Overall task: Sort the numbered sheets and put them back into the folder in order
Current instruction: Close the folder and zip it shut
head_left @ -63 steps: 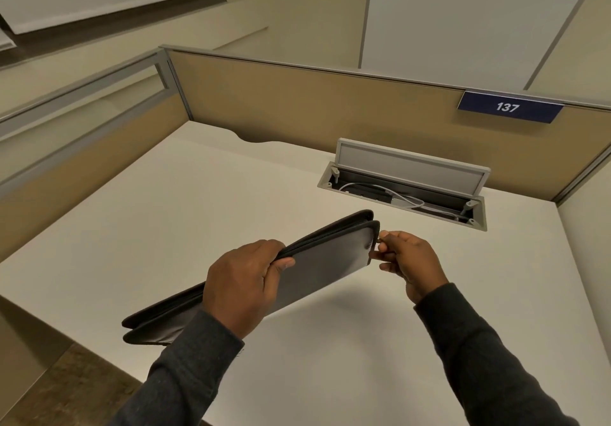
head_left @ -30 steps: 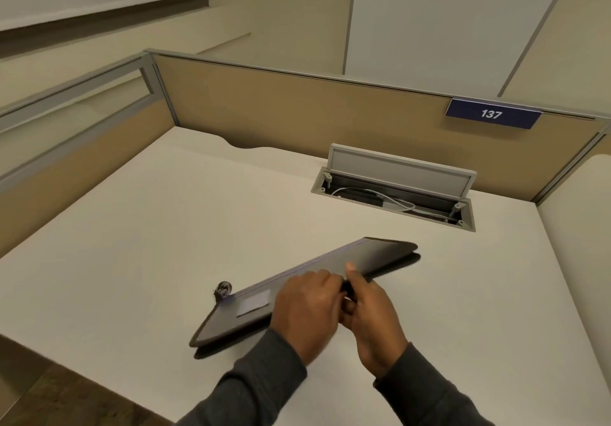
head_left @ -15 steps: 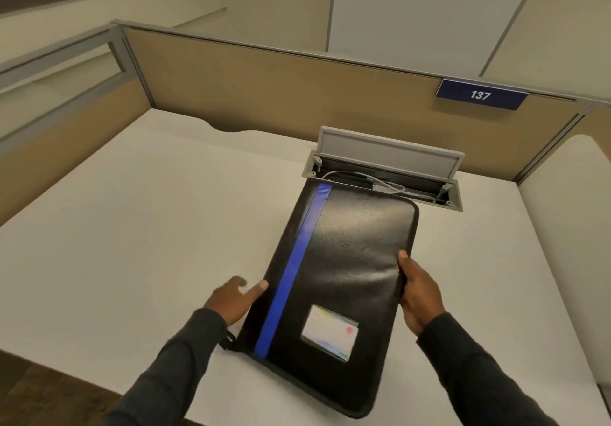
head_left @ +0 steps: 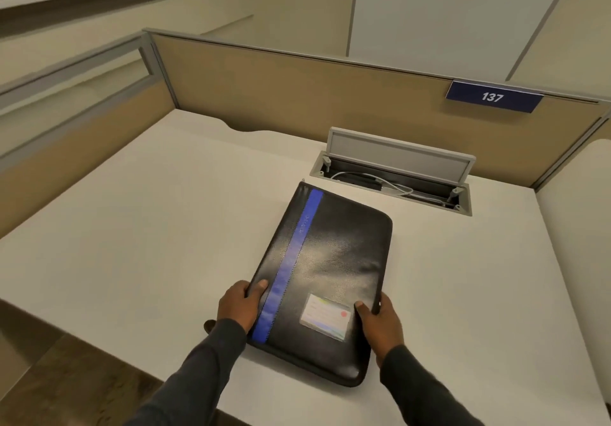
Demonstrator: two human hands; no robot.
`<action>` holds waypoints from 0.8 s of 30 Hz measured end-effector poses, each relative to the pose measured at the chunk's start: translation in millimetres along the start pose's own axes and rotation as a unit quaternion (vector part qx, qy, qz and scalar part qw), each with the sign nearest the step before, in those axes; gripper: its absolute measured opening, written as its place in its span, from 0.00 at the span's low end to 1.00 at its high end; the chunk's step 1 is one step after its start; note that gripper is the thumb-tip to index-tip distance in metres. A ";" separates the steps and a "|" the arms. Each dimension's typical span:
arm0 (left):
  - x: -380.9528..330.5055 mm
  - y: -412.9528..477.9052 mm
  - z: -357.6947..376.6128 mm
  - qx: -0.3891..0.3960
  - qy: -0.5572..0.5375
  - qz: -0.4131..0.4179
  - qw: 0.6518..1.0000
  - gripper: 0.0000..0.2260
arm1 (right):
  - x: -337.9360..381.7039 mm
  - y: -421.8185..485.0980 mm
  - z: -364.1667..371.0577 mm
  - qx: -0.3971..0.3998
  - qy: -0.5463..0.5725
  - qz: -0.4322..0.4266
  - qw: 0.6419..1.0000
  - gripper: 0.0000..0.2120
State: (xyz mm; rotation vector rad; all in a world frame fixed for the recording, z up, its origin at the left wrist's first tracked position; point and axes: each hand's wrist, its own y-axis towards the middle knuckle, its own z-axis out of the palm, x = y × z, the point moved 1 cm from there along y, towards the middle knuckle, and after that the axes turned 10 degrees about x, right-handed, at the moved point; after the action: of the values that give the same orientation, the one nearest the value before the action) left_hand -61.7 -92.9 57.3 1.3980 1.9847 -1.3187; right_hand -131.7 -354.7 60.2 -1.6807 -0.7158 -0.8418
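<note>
I see the folder (head_left: 330, 260) closed and flat on the desk (head_left: 148, 227), far end toward 1 o'clock. My left hand (head_left: 239, 305) grips its edge at 8 o'clock, my right hand (head_left: 380, 323) at 4 o'clock, thumbs curled onto the cover.

White desk (head_left: 148, 227) bears a folder (head_left: 330, 260) (closed).

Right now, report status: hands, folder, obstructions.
Left hand, right hand grip black leather blue-striped folder by its side edges. Folder closed, flat on white desk. Open grey cable hatch beyond, apart.
</note>
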 end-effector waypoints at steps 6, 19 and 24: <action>3.1 9.5 -12.3 -0.009 0.004 0.005 1.000 0.16 | 16.7 8.8 28.1 -0.043 -0.017 -0.029 0.999 0.23; 34.2 102.4 -86.5 0.048 0.036 0.081 0.995 0.23 | 50.8 51.7 151.3 -0.227 -0.040 -0.037 0.972 0.18; 40.5 114.8 -102.2 0.039 0.151 0.112 0.981 0.25 | 48.8 58.0 175.6 -0.234 -0.082 -0.030 0.968 0.24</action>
State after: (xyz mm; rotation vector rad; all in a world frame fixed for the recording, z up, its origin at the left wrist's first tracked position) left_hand 41.8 22.7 23.2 1.8945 1.9004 -1.1503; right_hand -26.2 -196.7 37.7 -2.1798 -0.7185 -0.9745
